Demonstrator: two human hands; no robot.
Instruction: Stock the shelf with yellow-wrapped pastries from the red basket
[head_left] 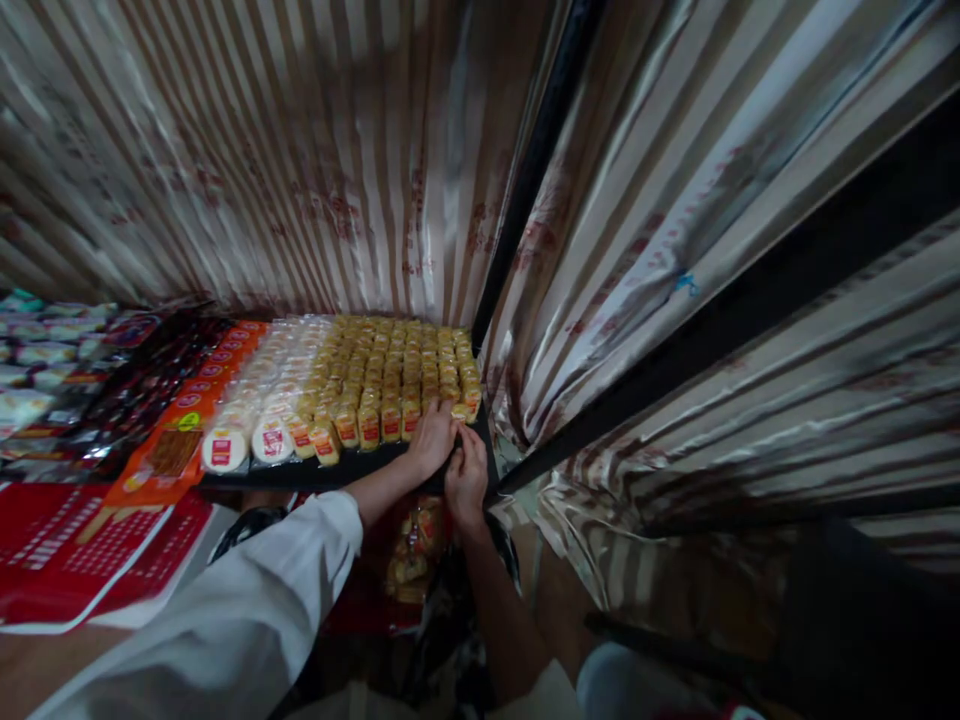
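Observation:
Rows of small yellow wrapped cakes (pixel 382 375) with red labels stand close together on a dark shelf (pixel 367 466). At the front right end of these rows, my left hand (pixel 433 438) and my right hand (pixel 466 475) meet. Their fingers are closed round a small wrapped cake (pixel 459 411), which shows only partly between the fingertips. Left of the yellow cakes lie rows of round white packets (pixel 274 438) with red labels.
Orange packets (pixel 169 445), dark glossy packets (pixel 142 390) and white packets (pixel 45 350) fill the left. A red box (pixel 82 550) sits below the shelf front; a bag of yellow packets (pixel 416 550) lies under my hands. Dark posts (pixel 697 320) and striped curtains (pixel 360 150) enclose the shelf.

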